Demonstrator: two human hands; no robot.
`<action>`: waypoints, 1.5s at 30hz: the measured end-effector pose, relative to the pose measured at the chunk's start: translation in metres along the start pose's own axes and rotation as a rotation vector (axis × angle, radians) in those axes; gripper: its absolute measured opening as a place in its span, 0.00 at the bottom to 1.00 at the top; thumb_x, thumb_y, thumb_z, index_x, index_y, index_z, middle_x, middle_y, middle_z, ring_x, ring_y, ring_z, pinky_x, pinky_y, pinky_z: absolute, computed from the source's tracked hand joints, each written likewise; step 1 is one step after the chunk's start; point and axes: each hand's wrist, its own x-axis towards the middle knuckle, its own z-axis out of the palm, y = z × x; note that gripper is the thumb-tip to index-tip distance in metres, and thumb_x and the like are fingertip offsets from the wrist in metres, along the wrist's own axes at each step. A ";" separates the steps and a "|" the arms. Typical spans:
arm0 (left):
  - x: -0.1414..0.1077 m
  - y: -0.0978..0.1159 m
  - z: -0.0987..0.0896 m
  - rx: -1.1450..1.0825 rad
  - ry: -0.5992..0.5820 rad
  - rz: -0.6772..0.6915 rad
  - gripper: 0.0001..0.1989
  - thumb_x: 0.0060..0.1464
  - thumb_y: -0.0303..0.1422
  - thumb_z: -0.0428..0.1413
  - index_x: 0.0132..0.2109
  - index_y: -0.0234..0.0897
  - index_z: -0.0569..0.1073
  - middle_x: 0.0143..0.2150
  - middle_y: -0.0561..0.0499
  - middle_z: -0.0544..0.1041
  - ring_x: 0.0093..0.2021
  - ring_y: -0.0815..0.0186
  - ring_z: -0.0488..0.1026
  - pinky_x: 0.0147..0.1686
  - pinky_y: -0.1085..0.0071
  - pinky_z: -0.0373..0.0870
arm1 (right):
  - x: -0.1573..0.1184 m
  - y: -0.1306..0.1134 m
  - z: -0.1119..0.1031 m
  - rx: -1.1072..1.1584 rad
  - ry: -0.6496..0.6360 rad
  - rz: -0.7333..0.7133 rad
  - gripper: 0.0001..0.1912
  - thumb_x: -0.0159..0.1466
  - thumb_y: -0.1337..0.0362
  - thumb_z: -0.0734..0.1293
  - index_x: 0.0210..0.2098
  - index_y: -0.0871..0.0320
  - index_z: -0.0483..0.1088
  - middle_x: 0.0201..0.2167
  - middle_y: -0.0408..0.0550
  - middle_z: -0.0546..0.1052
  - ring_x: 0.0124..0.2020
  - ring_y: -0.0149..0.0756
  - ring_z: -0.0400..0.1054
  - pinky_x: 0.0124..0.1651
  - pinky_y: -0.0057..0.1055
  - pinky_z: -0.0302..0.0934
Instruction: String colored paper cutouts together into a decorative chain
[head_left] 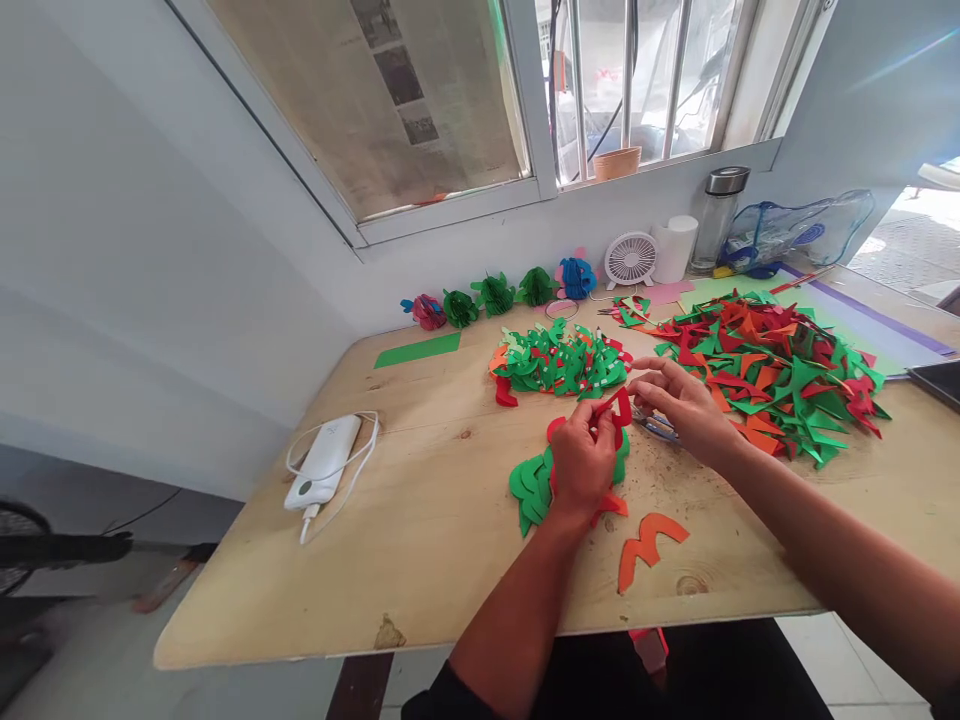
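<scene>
My left hand (583, 455) is closed, pinching a small red paper cutout (621, 408) between thumb and fingers. To its right, my right hand (684, 405) has its fingers stretched toward that cutout, slightly apart. Under the right hand lies a pair of scissors (660, 430), partly hidden. A loose stack of green paper cutouts (534, 488) sits beneath and beside my left hand, with red pieces among it. Closer to the table's front edge is an orange wavy paper piece (651, 548). Behind my hands rests a heap of green and red cutouts (559, 358).
A large pile of paper scraps (780, 375) covers the right side of the wooden table (435, 520). A white power bank (324, 462) with its cable lies left. Folded paper figures (495, 294), a small fan (631, 260) and a glass bottle (712, 225) line the wall.
</scene>
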 end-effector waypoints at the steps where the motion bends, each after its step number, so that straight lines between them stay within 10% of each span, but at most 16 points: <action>1: 0.000 -0.001 0.000 0.009 0.005 0.005 0.10 0.55 0.36 0.49 0.37 0.38 0.74 0.27 0.52 0.75 0.26 0.69 0.71 0.25 0.76 0.63 | -0.001 -0.001 0.002 0.014 -0.017 -0.007 0.19 0.56 0.57 0.67 0.46 0.54 0.63 0.32 0.44 0.72 0.29 0.30 0.63 0.29 0.28 0.58; 30: -0.009 0.005 0.003 -0.053 -0.176 0.108 0.25 0.52 0.36 0.55 0.58 0.44 0.63 0.41 0.47 0.78 0.40 0.62 0.75 0.41 0.66 0.70 | 0.002 0.003 -0.004 0.104 -0.046 -0.023 0.25 0.54 0.63 0.69 0.50 0.53 0.62 0.26 0.40 0.71 0.27 0.30 0.65 0.31 0.29 0.59; 45: 0.005 0.007 -0.002 -0.508 -0.196 -0.221 0.15 0.47 0.32 0.58 0.44 0.34 0.74 0.29 0.49 0.78 0.25 0.71 0.72 0.26 0.76 0.68 | 0.000 0.004 0.000 -0.016 -0.137 -0.058 0.24 0.55 0.62 0.67 0.50 0.54 0.60 0.25 0.40 0.69 0.26 0.30 0.63 0.27 0.28 0.56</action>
